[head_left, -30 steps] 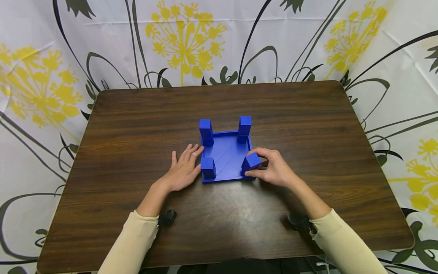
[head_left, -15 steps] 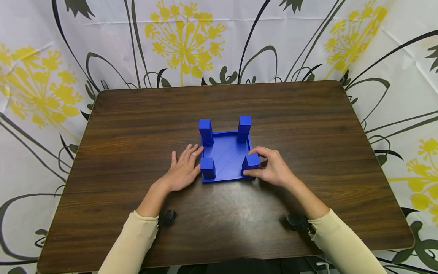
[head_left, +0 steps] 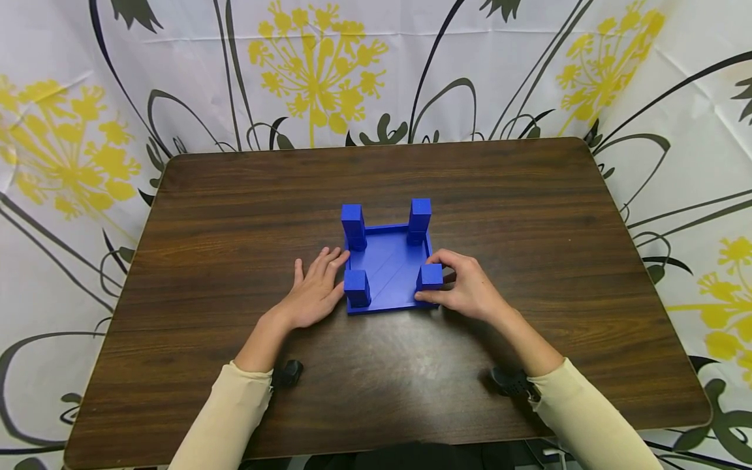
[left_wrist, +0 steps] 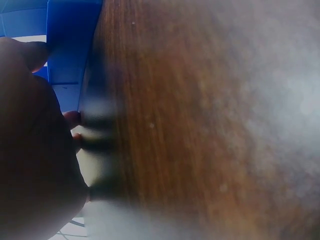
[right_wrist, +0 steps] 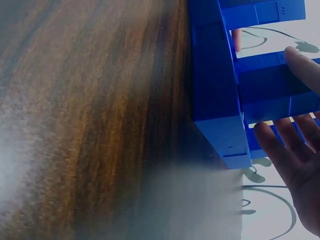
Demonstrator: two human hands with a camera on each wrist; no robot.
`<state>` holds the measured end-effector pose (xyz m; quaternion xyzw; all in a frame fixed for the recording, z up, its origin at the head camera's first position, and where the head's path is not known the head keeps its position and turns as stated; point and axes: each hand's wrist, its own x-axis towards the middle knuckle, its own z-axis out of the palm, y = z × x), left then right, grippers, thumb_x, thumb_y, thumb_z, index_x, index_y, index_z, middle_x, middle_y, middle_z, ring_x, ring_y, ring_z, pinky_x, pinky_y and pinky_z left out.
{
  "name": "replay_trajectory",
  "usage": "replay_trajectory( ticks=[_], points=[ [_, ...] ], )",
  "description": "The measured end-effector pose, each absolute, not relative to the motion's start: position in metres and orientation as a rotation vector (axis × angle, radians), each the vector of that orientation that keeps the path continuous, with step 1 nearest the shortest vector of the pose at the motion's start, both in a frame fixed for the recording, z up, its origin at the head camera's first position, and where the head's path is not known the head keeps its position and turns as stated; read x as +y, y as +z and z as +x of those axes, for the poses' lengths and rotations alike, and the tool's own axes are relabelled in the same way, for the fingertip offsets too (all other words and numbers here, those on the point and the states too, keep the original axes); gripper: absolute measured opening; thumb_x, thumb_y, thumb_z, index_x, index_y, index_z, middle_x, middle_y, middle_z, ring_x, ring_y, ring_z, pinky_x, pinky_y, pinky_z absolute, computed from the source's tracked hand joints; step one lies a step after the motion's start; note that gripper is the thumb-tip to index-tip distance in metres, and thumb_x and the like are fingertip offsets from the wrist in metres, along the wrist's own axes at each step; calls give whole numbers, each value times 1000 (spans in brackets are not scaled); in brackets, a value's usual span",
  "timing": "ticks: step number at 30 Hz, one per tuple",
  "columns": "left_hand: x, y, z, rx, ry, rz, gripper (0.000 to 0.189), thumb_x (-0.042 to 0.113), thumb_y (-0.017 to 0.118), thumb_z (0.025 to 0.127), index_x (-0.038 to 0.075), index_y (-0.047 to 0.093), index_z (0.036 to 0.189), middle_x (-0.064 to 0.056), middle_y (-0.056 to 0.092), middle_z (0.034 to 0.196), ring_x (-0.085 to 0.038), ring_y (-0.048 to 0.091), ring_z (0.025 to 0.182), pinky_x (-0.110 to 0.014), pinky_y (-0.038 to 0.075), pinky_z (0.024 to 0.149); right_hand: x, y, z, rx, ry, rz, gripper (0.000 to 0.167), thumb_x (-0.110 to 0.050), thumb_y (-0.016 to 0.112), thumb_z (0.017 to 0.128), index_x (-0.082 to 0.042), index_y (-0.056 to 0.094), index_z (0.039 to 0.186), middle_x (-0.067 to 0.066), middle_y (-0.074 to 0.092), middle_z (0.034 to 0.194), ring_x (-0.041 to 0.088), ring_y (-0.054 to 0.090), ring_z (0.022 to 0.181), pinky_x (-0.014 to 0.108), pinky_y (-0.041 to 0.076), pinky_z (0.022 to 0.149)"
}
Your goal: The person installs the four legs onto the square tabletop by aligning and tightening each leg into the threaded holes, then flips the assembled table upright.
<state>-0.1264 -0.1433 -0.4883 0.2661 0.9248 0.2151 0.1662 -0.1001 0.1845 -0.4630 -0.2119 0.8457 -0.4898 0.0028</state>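
Note:
A square blue tray (head_left: 390, 261) with a low rim lies on the table. At its near right corner, my right hand (head_left: 472, 287) grips an upright blue block (head_left: 430, 275) between thumb and fingers. That same block (right_wrist: 270, 90) stands on the tray corner in the right wrist view, with the thumb on one side and fingers on the other. My left hand (head_left: 314, 295) lies flat on the table, fingers extended, fingertips against the tray's left side. Similar blue blocks stand at the near left (head_left: 357, 288), far left (head_left: 354, 227) and far right (head_left: 420, 220) corners.
The dark wood-grain table (head_left: 247, 209) extends around the tray on all sides. Behind it hangs a white curtain (head_left: 405, 72) with yellow flowers and dark stems. Black wrist devices (head_left: 288, 374) sit by both sleeves.
The block in my right hand has turned from a skewed angle to line up with the tray's corner, shifting slightly left. The left hand and the tray stay put.

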Motion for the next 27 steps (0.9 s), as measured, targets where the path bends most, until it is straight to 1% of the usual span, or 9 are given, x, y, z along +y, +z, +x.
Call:
replay_trajectory(
  ticks=[4,7,11,15,17,19,23,25,27],
  points=[
    [-144,-491,-127,2628,619,759,63,50,23,106,17,8,158,-13,6,163,-33,-4,149,-70,-10,105,185,-461,-101,2668,-1498,-685,46,-20,92,68,-14,62,101,-1,67,97,17,65,90,37,56,72],
    [-144,-490,-127,2629,619,758,64,50,23,106,17,9,158,-13,6,163,-33,-4,149,-70,-10,105,186,-460,-100,2654,-1491,-680,47,-21,92,69,-14,62,104,-2,68,98,16,65,90,38,56,73],
    [-144,-489,-127,2632,616,758,64,51,23,106,17,9,158,-13,6,162,-33,-4,149,-70,-10,105,189,-459,-100,2650,-1468,-729,50,-21,91,70,-13,64,112,-2,67,105,15,63,96,37,55,75],
    [-144,-489,-127,2629,614,758,64,51,23,106,16,9,158,-13,6,162,-33,-3,149,-71,-10,105,193,-459,-101,2630,-1429,-801,54,-20,88,74,-14,62,120,0,65,115,16,60,106,36,54,78],
    [-144,-489,-127,2628,612,757,65,51,23,105,16,9,158,-12,6,163,-33,-3,149,-71,-10,105,194,-458,-101,2579,-1430,-809,56,-18,86,76,-15,60,126,0,63,119,16,58,112,38,53,82],
    [-143,-489,-127,2628,611,757,65,51,23,105,16,9,158,-12,6,163,-33,-3,149,-71,-10,105,195,-457,-101,2505,-1441,-800,60,-14,84,78,-15,57,132,-1,61,126,16,55,119,42,51,89],
    [-144,-489,-128,2630,607,758,64,51,23,106,16,9,158,-12,6,163,-33,-3,149,-71,-10,105,197,-455,-102,2324,-1495,-800,68,-3,78,83,-15,48,143,-2,56,138,16,46,131,49,41,102],
    [-144,-489,-128,2632,607,761,64,50,23,106,16,9,158,-12,6,162,-33,-3,149,-71,-9,105,198,-455,-103,2252,-1520,-818,71,2,73,84,-16,44,146,-1,54,141,17,43,135,50,37,106],
    [-143,-489,-128,2630,608,763,64,50,23,106,16,9,158,-13,6,163,-33,-3,149,-71,-10,105,198,-454,-103,2197,-1544,-838,72,8,70,85,-15,42,147,2,53,143,19,42,136,48,35,108]
  ],
)
